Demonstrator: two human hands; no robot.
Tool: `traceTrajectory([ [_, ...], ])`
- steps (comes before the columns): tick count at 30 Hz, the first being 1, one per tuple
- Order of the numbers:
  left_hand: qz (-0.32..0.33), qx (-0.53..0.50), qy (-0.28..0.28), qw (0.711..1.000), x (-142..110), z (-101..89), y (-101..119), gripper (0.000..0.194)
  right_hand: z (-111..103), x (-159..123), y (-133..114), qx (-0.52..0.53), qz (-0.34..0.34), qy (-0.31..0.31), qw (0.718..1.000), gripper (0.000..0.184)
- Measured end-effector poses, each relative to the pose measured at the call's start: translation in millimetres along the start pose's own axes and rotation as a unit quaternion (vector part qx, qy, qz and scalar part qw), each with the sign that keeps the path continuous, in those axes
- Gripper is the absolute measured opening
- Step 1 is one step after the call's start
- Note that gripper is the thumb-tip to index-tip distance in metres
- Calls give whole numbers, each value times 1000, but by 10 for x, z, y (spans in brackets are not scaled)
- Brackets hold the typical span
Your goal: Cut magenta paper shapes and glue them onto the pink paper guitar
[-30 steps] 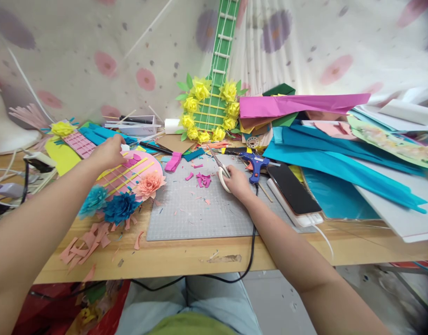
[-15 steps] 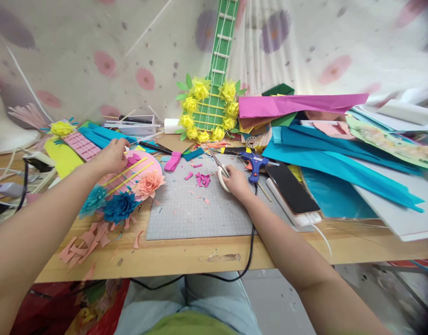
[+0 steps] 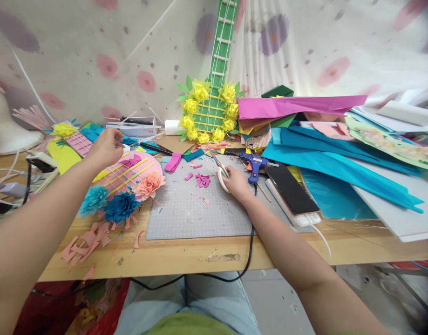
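1. Petals, magenta (image 3: 132,160), show more fully on the pink guitar-shaped piece (image 3: 125,176) at the left edge of the cutting mat (image 3: 186,214): the left hand (image 3: 107,146) has drawn up and leftward from them.
2. That shift leaves the petals bare and, as far as I can judge, out of either hand's touch. The left fingers are curled above the piece, left of the mat's far corner; whether they pinch anything I cannot tell.
3. Over the mat's right half, the right hand (image 3: 236,184) has a firm grasp on the scissors (image 3: 223,179), the slim metal blades pointing towards the mat's far edge. This grip has stayed put.
4. The piece has a smooth, rounded body, with flat yellow strips crossed by thin pale strings. Its flowers look like layered paper: a ruffled peach one (image 3: 150,184) overlapping the mat's left edge, a dense dark blue one (image 3: 122,207) and a turquoise one (image 3: 94,200) farther left.
5. On the mat lie crumpled magenta offcuts (image 3: 202,180); by its far left corner, a folded magenta strip (image 3: 173,162). At its far right sits a hard blue glue gun (image 3: 256,167).
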State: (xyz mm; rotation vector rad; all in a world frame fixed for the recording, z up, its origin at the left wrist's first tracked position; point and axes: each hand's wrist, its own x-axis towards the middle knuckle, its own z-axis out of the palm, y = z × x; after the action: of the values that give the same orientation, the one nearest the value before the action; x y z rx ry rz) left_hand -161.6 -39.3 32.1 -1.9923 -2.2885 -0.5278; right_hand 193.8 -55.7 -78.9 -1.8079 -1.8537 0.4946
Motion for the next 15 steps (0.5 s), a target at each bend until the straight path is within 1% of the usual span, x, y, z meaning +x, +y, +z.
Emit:
traceTrajectory([
  [2, -2, -12, 33, 999, 2, 40, 136, 30, 4, 4, 6, 2, 0, 2, 1000, 28],
  [3, 2, -24, 35, 999, -2, 79, 233, 32, 4, 5, 7, 2, -1, 2, 1000, 28],
  [4, 10, -33, 18, 999, -9, 130, 346, 33, 3, 6, 7, 3, -1, 3, 1000, 28],
  [5, 15, -34, -13, 999, -18, 190, 471, 33, 1, 6, 6, 3, 0, 3, 1000, 28],
  [6, 25, -17, -54, 998, -26, 258, 601, 32, -2, 5, 3, 3, 2, 3, 1000, 28],
  [8, 30, 49, -143, 988, -35, 402, 851, 38, -9, 3, -4, 4, 4, 2, 1000, 27],
  [9, 36, 56, -167, 984, -31, 471, 961, 42, -13, 2, -8, 5, 5, 2, 1000, 27],
  [11, 36, 77, -199, 976, -1, 590, 1136, 40, -19, 2, -14, 6, 6, 3, 1000, 27],
  [13, 23, 99, -226, 969, 53, 681, 1249, 38, -23, 5, -18, 6, 8, 2, 1000, 27],
  [15, 9, 117, -250, 961, 115, 753, 1307, 37, -26, 9, -19, 4, 10, -1, 1000, 27],
])
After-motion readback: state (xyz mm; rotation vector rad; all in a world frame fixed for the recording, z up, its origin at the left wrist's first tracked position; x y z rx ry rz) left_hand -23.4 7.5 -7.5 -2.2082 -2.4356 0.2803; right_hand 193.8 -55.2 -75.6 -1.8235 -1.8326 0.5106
